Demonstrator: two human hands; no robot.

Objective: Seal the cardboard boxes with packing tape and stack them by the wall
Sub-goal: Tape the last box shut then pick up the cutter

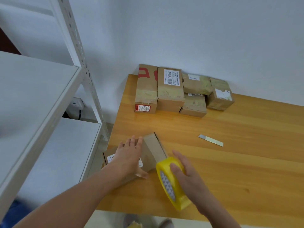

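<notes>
A small cardboard box (pixel 153 149) with a white label lies at the near left corner of the wooden table (pixel 230 153). My left hand (pixel 130 155) presses flat on its top, fingers straight. My right hand (pixel 184 171) grips a large roll of yellow packing tape (pixel 171 183) held against the box's right end. Several taped cardboard boxes (pixel 171 89) stand stacked against the white wall at the table's far edge.
A metal blade-like strip (pixel 210 140) lies on the table right of the box. A white metal shelving unit (pixel 49 99) stands close on the left. Bare table surface extends to the right.
</notes>
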